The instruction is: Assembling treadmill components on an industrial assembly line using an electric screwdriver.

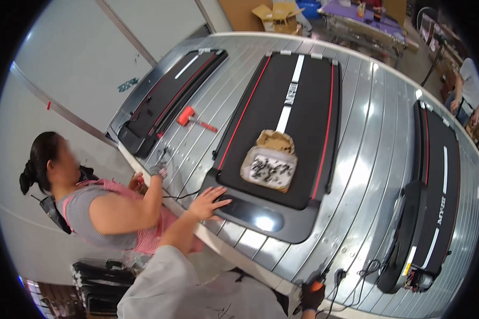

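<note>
A black walking pad point(239, 133) with red side lines lies before me on the metal slatted table. My bare left hand point(210, 204) rests on the left end of its dark grey front cover point(295, 226), fingers spread. On the belt stands an open cardboard box point(274, 183) with many small black screws point(269, 169) inside. At the lower edge, my right hand point(312, 297), in a dark glove, is closed round an orange and black power screwdriver point(318, 284). Its long bit points up and away over the table.
A red mallet point(189, 117) lies left of the pad. More walking pads lie left point(170, 95) and right point(442, 181), the right one with exposed wiring point(419, 279). Black cables point(364, 274) trail near my right hand. A co-worker point(112, 207) stands close on my left, holding a tool.
</note>
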### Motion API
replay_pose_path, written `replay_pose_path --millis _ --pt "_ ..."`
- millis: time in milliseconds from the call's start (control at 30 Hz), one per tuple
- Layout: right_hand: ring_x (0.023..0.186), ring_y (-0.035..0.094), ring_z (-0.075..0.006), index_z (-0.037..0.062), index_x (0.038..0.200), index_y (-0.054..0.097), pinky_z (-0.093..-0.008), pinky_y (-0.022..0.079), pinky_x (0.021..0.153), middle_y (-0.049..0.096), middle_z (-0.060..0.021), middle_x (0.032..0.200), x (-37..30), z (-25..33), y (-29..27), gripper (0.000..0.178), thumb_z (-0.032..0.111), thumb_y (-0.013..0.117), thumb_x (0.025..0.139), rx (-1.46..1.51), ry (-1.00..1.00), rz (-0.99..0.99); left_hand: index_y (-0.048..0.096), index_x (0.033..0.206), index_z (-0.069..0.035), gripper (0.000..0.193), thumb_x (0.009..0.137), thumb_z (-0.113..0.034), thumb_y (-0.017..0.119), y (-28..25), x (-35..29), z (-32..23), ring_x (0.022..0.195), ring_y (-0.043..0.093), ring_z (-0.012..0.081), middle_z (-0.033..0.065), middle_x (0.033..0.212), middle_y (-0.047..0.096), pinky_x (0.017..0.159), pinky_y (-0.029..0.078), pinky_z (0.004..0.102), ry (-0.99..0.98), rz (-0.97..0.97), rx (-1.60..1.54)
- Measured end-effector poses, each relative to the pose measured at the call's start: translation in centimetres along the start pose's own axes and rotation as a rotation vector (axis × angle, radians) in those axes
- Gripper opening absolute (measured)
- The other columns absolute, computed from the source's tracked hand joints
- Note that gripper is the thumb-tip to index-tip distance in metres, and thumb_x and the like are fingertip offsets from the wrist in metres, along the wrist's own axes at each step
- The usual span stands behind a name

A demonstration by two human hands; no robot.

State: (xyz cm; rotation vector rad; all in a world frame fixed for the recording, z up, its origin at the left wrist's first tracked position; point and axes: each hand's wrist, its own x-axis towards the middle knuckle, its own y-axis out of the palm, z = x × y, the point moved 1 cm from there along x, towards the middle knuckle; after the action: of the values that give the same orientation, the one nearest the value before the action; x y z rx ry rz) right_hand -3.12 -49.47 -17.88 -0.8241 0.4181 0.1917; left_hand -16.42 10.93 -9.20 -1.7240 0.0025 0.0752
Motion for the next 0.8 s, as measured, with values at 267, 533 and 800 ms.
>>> replay_pose_path --millis 267,533,800 --pt "0.095 0.071 -0.0319 0.0046 0.122 0.062 -0.0457 0.057 0.086 0.072 -0.0145 0.105 -1.0 1.8 -0.9 0.062 0.02 0.089 0.069 0.116 0.02 -0.016 0.071 0.104 -0.007 0.018 0.088 -0.01 0.076 -6.1 14.5 -7.4 0.1 0.063 0.0353 0.0131 0.106 0.067 0.088 0.052 0.0446 -0.134 -0.686 -0.209" --pt "0.086 0.07 -0.037 0.0059 0.112 0.061 -0.0482 0.057 0.079 0.072 -0.016 0.096 -1.4 2.5 -1.8 0.06 0.032 0.091 0.067 -0.052 0.012 0.064 0.082 0.089 -0.015 0.011 0.08 -0.02 0.077 -3.9 23.9 -2.2 0.098 0.072 0.0339 0.0131 0.096 0.077 0.091 0.056 0.0463 -0.435 0.054 0.023" --pt "0.086 0.072 -0.0417 0.0064 0.112 0.061 -0.0514 0.058 0.076 0.074 -0.0184 0.094 -1.3 3.9 -0.3 0.065 0.04 0.091 0.065 -0.129 0.017 0.189 0.077 0.096 -0.006 0.014 0.086 -0.014 0.071 -3.6 22.3 1.5 0.103 0.071 0.0382 0.0188 0.104 0.076 0.093 0.056 0.0486 -0.422 0.118 -0.151"
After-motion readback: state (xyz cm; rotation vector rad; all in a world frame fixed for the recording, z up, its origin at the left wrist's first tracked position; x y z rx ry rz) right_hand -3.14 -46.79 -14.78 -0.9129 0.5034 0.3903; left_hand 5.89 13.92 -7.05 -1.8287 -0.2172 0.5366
